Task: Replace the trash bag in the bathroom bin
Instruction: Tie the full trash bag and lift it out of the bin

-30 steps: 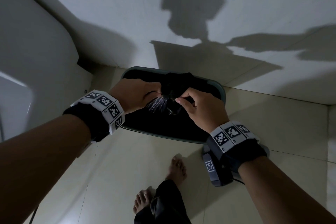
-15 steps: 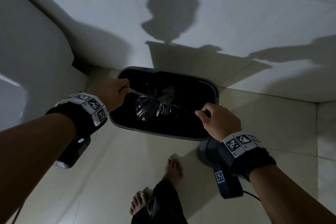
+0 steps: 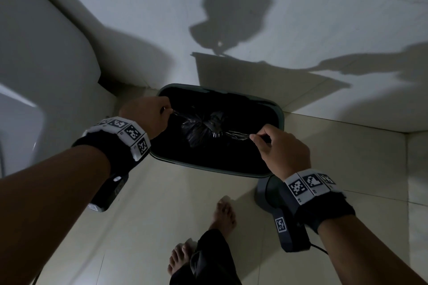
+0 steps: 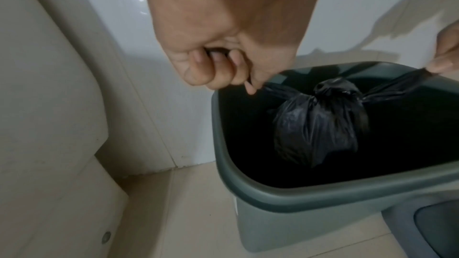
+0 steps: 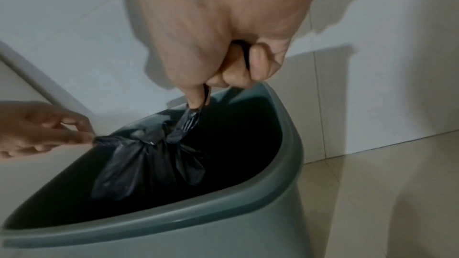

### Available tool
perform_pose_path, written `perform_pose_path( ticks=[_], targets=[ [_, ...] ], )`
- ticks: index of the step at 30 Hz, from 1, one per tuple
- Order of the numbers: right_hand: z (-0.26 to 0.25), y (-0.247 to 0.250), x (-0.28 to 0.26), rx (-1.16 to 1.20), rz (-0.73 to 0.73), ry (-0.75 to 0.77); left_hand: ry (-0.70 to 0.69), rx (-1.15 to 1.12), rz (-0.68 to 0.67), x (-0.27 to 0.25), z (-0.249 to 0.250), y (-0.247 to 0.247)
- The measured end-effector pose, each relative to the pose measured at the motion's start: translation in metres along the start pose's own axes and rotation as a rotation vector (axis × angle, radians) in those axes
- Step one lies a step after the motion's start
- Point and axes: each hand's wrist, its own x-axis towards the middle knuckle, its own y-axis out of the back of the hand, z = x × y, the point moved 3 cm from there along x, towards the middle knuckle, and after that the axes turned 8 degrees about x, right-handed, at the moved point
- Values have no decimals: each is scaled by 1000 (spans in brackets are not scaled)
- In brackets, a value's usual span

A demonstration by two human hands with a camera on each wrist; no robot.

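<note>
Black crinkled plastic trash bag, knotted at its top, hangs inside the grey-green plastic bin. Left hand pinches one twisted tail with curled fingers; right hand pinches the other, both pulled taut outward.

A home bathroom: pale glossy wall tiles meet beige floor tiles in a tight corner, a white ceramic fixture curves in at the left, a grey-green plastic bin stands against the wall, and bare feet rest on the floor.
</note>
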Motion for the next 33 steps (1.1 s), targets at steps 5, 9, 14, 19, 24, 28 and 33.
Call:
perform_pose_path(
  ticks=[5,9,14,19,24,28,33],
  targets=[
    [-20,-3,-2,112,10,118,-103,39,-100,-6,27,-15],
    [-29,-9,3,170,3,145,-85,172,-136,-2,41,-24],
    [-29,-16,7,248,-18,153,-283,193,-121,-3,72,-40],
    [-21,-21,11,290,-11,157,-258,202,-230,3,92,-65],
    [-15,-21,13,295,-24,154,-227,200,-159,10,91,-70],
    [-11,-19,13,299,-46,107,-241,170,-128,8,86,-67],
    [-9,-6,14,220,55,159,-256,99,-79,-6,79,-54]
  ],
)
